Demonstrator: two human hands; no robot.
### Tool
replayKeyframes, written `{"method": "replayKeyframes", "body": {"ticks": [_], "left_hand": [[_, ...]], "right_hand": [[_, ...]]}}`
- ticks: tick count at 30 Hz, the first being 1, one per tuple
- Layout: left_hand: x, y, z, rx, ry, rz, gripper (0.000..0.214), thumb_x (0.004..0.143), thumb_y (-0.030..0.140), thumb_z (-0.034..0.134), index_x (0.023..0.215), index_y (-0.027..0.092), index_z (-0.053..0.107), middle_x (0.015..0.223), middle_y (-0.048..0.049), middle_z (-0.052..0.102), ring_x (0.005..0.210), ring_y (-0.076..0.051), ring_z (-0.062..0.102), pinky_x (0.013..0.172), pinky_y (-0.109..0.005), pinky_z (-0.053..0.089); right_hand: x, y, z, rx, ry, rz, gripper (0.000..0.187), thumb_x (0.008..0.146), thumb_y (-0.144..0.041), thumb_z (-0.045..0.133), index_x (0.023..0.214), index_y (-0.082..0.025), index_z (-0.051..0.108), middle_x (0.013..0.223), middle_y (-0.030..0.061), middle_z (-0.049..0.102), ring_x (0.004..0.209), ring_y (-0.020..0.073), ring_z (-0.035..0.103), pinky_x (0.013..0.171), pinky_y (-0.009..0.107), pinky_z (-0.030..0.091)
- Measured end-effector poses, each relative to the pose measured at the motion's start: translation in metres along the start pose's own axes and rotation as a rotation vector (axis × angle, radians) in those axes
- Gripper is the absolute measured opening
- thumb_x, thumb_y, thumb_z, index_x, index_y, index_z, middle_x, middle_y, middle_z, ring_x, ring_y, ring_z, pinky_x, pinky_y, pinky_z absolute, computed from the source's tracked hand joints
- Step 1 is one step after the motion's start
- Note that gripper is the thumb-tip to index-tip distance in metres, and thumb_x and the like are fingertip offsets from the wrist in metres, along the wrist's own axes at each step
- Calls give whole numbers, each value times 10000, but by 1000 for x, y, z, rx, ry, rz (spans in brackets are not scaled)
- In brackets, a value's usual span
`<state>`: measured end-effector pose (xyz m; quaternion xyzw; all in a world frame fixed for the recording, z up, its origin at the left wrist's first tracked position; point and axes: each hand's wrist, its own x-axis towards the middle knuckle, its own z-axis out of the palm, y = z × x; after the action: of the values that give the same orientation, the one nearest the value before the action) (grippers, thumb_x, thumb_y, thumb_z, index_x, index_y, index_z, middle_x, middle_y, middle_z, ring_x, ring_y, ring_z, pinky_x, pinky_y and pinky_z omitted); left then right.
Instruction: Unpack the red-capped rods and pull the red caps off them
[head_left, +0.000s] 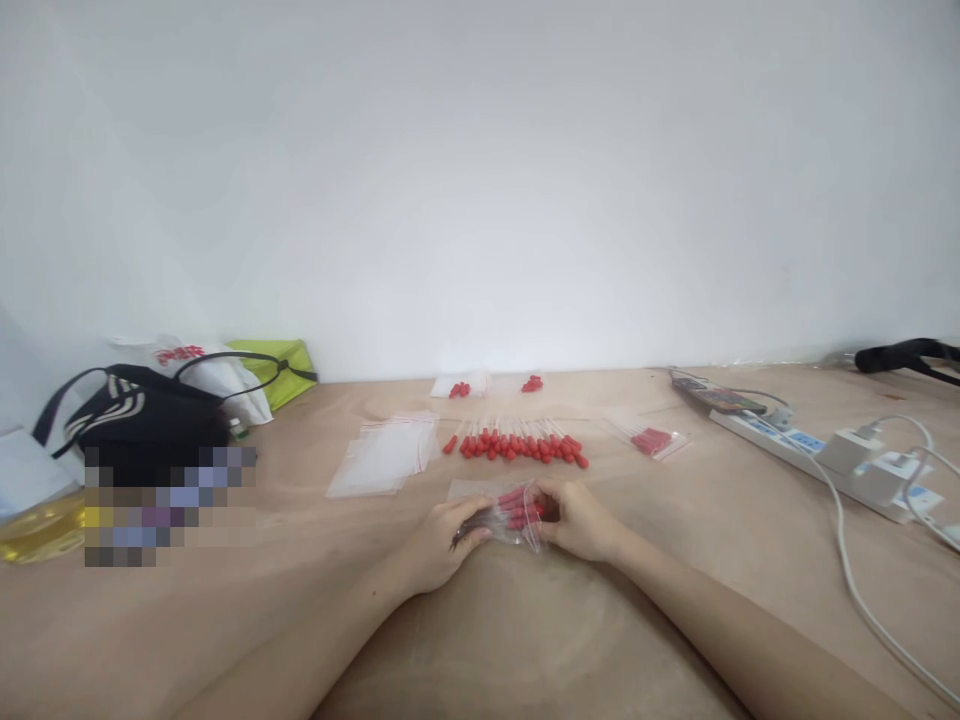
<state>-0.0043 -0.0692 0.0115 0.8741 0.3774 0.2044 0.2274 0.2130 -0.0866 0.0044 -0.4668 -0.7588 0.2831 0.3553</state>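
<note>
My left hand point(439, 545) and my right hand point(577, 520) both pinch a small clear zip bag point(510, 515) holding several red-tipped sticks, low on the tan table. My fingers are closed on its two ends. Just beyond lies a row of loose red-tipped sticks point(517, 443). A stack of empty clear zip bags point(386, 455) lies to the left of that row. A filled small bag point(652, 440) rests to the right.
A black bag point(142, 410), a white bag and a green bag point(274, 365) sit at the far left. A white power strip point(817, 450) with plugs and cables lies at the right, near a phone point(716, 397). Two more small bags point(461, 385) rest by the wall.
</note>
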Motion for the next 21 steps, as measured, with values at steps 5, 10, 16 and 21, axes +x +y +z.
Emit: {"method": "replayKeyframes", "body": {"ticks": [5,10,16,21], "left_hand": [[0,0,-1,10,-2,3,335,804,300,462,1121,205,515,1152,-56,559,1048,-197,512,912,-343,391],[0,2,-2,26,-11,10,324,811,299,452,1114,205,516,1147,-48,561,1035,-186,518,900,-321,397],[1,2,-2,30,-6,8,319,807,293,455,1108,209,520,1148,-45,561,1033,-184,519,897,-320,396],[0,3,-3,39,-16,-10,323,804,292,455,1111,214,520,1144,-47,565,1033,-186,519,901,-328,393]], "right_hand": [[1,0,-3,47,-30,66,132,570,-127,599,623,-165,484,548,-51,500,498,66,434,457,174,353],[-1,-1,-6,55,-52,59,158,548,-120,602,631,-164,475,567,-56,489,510,59,422,459,169,337],[0,4,-3,243,-79,67,228,521,-113,626,685,-164,475,575,-70,468,517,55,425,484,173,354],[-1,8,-19,440,-82,214,262,510,-139,656,721,-163,503,622,-60,522,507,54,469,477,177,363]]}}
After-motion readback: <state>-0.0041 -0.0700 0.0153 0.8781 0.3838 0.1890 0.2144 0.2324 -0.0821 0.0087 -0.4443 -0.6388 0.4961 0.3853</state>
